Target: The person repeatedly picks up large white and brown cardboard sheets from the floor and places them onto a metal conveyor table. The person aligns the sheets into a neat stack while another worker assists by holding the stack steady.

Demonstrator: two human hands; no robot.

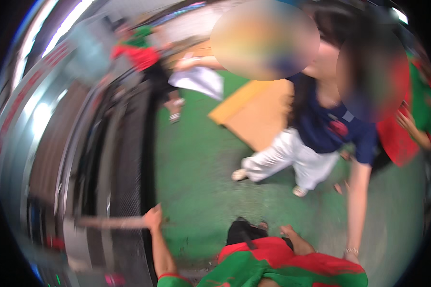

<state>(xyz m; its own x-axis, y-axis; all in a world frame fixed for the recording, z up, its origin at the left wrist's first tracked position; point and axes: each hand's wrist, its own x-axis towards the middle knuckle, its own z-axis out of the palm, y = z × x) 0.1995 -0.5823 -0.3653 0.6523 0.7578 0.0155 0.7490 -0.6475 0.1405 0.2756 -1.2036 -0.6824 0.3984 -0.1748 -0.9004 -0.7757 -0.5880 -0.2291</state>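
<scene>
My left hand (153, 217) is out to the left at the edge of the long machine, its fingers closed around the near end of a pale brownish bar (112, 222). The bar runs leftward across the machine. In front of my red and green shirt (282, 253) is my right hand (287, 231), blurred, so its fingers cannot be read. I make out nothing in it. Facing me stands a person in a navy shirt (333, 126) and white trousers; one arm hangs down near my right sleeve, and the other holds out a white sheet (198, 82).
A long machine with dark, ribbed surfaces (131, 158) fills the left side. An orange-tan board (258, 112) is behind the navy-shirted person on the green floor (196, 172). People in red and green stand at the far left (139, 55) and right (419, 100).
</scene>
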